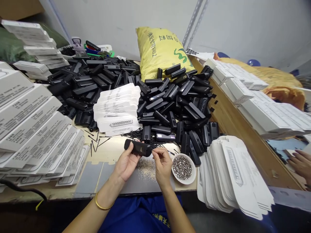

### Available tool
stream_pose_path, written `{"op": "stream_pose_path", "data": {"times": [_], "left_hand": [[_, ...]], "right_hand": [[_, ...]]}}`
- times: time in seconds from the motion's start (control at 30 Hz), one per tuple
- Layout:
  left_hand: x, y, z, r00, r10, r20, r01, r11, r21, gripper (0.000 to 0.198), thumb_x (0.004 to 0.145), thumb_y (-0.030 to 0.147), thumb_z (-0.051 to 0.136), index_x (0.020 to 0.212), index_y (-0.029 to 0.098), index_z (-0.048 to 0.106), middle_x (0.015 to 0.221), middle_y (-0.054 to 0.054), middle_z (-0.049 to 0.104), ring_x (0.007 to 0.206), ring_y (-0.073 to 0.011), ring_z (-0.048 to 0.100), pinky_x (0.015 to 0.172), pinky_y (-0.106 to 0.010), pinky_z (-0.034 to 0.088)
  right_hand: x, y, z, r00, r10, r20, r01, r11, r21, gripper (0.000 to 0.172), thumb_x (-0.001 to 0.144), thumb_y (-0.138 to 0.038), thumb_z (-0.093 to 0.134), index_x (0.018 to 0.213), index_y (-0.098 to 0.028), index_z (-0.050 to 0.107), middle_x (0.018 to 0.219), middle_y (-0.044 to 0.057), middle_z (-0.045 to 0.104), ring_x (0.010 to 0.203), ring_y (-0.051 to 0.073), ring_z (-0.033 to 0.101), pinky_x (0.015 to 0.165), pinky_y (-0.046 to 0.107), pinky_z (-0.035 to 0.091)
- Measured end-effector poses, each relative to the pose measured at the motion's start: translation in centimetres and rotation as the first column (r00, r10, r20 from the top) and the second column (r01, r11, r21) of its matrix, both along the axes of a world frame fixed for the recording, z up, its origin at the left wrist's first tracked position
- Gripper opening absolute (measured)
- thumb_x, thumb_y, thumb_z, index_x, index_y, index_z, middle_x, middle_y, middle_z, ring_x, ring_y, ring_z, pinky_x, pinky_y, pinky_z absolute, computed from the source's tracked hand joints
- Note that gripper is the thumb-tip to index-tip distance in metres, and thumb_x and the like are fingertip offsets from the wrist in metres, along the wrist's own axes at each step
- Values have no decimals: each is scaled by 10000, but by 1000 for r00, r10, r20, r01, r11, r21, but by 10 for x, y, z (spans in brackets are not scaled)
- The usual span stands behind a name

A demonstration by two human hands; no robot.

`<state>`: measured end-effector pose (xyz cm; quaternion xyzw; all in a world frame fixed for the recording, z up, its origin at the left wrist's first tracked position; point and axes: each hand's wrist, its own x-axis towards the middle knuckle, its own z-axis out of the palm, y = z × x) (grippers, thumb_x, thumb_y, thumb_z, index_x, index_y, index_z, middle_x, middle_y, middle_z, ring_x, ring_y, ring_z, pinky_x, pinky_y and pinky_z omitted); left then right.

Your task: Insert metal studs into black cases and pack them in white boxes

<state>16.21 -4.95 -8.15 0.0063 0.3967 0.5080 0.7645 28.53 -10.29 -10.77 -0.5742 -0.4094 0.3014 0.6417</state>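
Observation:
My left hand [126, 165] holds a black oblong plastic device [138, 148], with the thumb on top and the fingers underneath. The device lies roughly level above the table's front edge. At its right end is my right hand [162, 165], thumb and forefinger pinched together; whatever is between them is too small to make out. Just right of that hand stands a white bowl [192, 177] of small shiny metal parts [181, 167]. Beneath the hands, small pale bits [147, 170] are scattered on a grey mat [121, 186].
Black devices [167, 97] are heaped across the back, before a yellow sack [160, 48]. Flat white cartons [116, 110] lie mid-table, others [228, 174] at right. White boxes [36, 129] stack at left. Thin black sticks [97, 142] lie loose. Another person's hand [300, 163] shows far right.

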Motion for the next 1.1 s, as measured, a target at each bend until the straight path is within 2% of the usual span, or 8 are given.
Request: {"op": "stream_pose_path", "data": {"times": [0.2,0.4,0.53,0.6,0.67,0.8,0.97,1.1], "left_hand": [[-2,-3,-6,1000,-9,-16,10,998,60,189,936,190,464,1001,107,621,1029,-110,700,1016,-204,658,971,-389,518],[-6,-9,-3,995,-27,-100,45,983,179,181,858,226,612,1016,149,571,1032,-86,688,1003,-223,659,962,-425,503],[-16,-22,-5,943,1,-333,200,799,567,324,748,342,724,1010,224,576,1033,-45,681,989,-236,651,939,-421,492],[-15,-26,-12,820,-19,-572,468,598,651,300,729,333,728,974,217,599,979,-53,689,943,-232,650,890,-384,499],[-6,-23,-21,618,-33,-786,687,508,519,270,767,293,671,1007,203,585,954,-64,691,902,-222,645,854,-368,494],[20,-1,-29,326,-7,-945,770,582,261,373,805,347,600,1124,172,518,994,-86,678,899,-243,635,828,-398,493],[1,33,-31,120,179,-977,867,460,191,369,873,368,519,1206,210,542,1099,-67,675,982,-216,636,842,-335,506],[-48,80,-33,-248,352,-903,781,624,29,346,876,234,488,1211,164,542,1228,-139,575,1168,-283,503,985,-431,404]], "right_hand": [[5,2,3,984,74,164,-76,997,6,100,853,-198,566,798,-219,647,821,26,628,820,176,585,766,317,451],[9,0,-1,989,140,-37,-144,983,-114,79,803,-250,627,756,-191,651,754,13,638,748,165,584,707,288,455],[21,-8,0,994,85,-62,-93,986,-137,126,803,-310,631,812,-188,661,792,21,661,764,168,594,720,293,456],[32,-12,2,999,-25,-29,20,991,-133,153,813,-334,620,792,-185,646,753,13,645,723,160,581,697,286,449],[44,-13,5,994,-101,37,104,986,-131,179,824,-347,611,762,-180,629,704,1,616,692,152,565,681,279,438],[55,-6,16,987,-81,141,95,991,-98,204,841,-368,595,775,-177,618,739,8,614,740,161,575,718,288,440],[43,27,27,941,48,335,-11,994,-112,175,868,-328,543,794,-191,623,755,13,629,710,162,565,677,281,432],[22,55,24,785,289,547,-225,957,-183,147,865,-253,522,754,-216,611,756,23,639,755,187,553,706,298,420]]}}
